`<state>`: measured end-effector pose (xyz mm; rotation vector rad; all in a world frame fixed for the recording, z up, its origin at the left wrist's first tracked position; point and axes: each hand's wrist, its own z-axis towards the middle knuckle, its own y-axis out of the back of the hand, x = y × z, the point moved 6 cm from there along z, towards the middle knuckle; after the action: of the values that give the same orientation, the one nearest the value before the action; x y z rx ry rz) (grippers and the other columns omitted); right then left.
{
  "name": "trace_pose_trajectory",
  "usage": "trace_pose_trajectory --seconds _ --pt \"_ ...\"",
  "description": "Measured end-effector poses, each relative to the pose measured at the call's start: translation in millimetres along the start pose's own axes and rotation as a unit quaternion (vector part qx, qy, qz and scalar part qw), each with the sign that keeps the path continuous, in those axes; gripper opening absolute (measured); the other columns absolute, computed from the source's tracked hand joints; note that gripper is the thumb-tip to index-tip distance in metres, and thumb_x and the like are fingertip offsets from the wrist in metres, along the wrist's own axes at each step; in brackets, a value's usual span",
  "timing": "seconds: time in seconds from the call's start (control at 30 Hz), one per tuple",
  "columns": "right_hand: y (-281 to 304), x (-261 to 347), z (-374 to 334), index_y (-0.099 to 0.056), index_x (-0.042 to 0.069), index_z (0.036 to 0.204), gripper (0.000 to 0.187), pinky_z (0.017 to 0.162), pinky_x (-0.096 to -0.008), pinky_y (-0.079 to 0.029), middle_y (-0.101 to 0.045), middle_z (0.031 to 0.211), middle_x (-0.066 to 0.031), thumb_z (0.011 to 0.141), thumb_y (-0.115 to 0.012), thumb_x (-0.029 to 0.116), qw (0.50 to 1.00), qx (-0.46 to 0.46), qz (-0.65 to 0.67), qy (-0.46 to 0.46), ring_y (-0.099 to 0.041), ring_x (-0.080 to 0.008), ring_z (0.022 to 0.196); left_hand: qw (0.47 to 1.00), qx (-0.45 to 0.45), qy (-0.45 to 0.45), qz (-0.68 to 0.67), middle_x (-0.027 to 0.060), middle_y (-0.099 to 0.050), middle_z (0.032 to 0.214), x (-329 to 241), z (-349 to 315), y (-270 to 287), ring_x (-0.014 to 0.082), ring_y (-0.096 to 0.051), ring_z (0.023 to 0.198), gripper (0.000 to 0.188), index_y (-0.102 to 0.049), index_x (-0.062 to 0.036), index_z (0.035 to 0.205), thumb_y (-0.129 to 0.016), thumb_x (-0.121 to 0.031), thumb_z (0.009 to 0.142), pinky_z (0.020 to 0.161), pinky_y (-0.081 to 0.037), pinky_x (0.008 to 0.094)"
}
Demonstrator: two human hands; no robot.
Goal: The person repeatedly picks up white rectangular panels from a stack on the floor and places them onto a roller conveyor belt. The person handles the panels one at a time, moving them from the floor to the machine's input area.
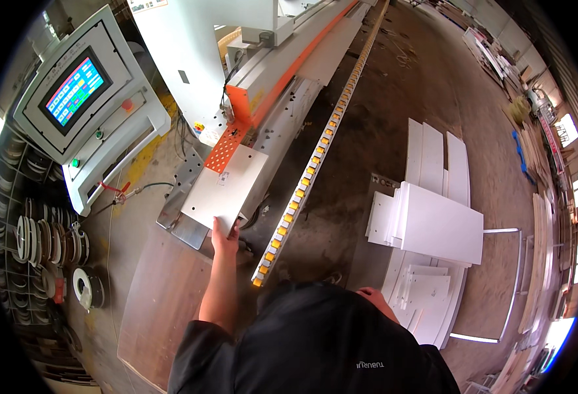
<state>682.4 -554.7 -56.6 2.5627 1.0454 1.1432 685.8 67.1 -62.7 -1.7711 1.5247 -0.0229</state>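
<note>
A black jacket (322, 348) fills the lower middle, closest of all. At the far left, banding rolls (49, 240) hang in a dark rack, and one white roll (86, 289) stands on the floor just beside them. Above, a pale control box (115, 65) carries a lit colour screen (76, 90), with green and red buttons below it. A brown board (167, 295) lies to the left of the person's left forearm.

Next comes the long machine (262, 82), grey and white with an orange strip. At its near end is the white panel (231, 192), flat side up, alongside a holed orange plate (226, 150). The left hand (226, 235) holds the panel at its near edge, fingers drawn in close around it.

Right of that, a rail (302, 186) with yellow rollers runs slantwise away from the person. The right hand (377, 301) shows only partly past the jacket, near stacked white boards (440, 222); whether it grips anything, I cannot tell. Beyond the stack stands a pale metal frame (518, 276), and timber (534, 256) lies along the far right.
</note>
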Motion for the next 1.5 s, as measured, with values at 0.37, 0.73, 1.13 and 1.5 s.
trace_pose_trajectory --seconds 0.37,0.73,1.13,1.5 --pt "-17 -11 13 -0.076 0.007 0.118 0.043 0.094 -0.0366 -0.055 -0.077 0.113 -0.0118 0.092 -0.075 0.041 0.999 0.016 -0.012 0.034 -0.072 -0.0213 0.105 0.955 0.014 -0.113 0.275 0.0035 -0.06 0.081 -2 -46 35 0.0162 -0.057 0.069 0.035 -0.057 -0.0065 0.098 -0.071 -0.039 0.098 0.06 -0.048 0.03" --pt "-7 2 19 -0.076 0.008 0.118 0.039 0.078 -0.0312 -0.054 -0.077 0.101 -0.0053 0.093 -0.075 0.037 1.0 0.021 0.006 -0.007 -0.071 -0.0153 0.091 0.338 0.076 -0.456 0.82 0.0123 -0.046 0.159 -49 -75 -73 0.0364 -0.039 0.149 0.066 -0.056 -0.0105 0.143 -0.079 -0.028 0.083 0.121 -0.034 0.0495" --pt "-15 -13 -4 -0.075 0.006 0.117 0.041 0.077 -0.0327 -0.054 -0.077 0.098 -0.0067 0.093 -0.073 0.039 0.997 -0.016 0.063 -0.037 -0.071 -0.0168 0.088 0.312 0.07 -0.42 0.849 0.0135 -0.046 0.159 -29 -38 -112 0.0371 -0.039 0.149 0.067 -0.055 -0.0137 0.145 -0.078 -0.032 0.085 0.119 -0.038 0.0488" --pt "-26 -82 7 -0.075 0.006 0.116 0.041 0.08 -0.0333 -0.055 -0.076 0.096 -0.0072 0.094 -0.074 0.04 0.993 -0.052 0.08 -0.068 -0.07 -0.016 0.086 0.264 0.066 -0.395 0.878 0.0053 -0.043 0.163 -11 -19 -144 0.0302 -0.041 0.149 0.064 -0.054 -0.0194 0.149 -0.073 -0.035 0.09 0.111 -0.048 0.0437"
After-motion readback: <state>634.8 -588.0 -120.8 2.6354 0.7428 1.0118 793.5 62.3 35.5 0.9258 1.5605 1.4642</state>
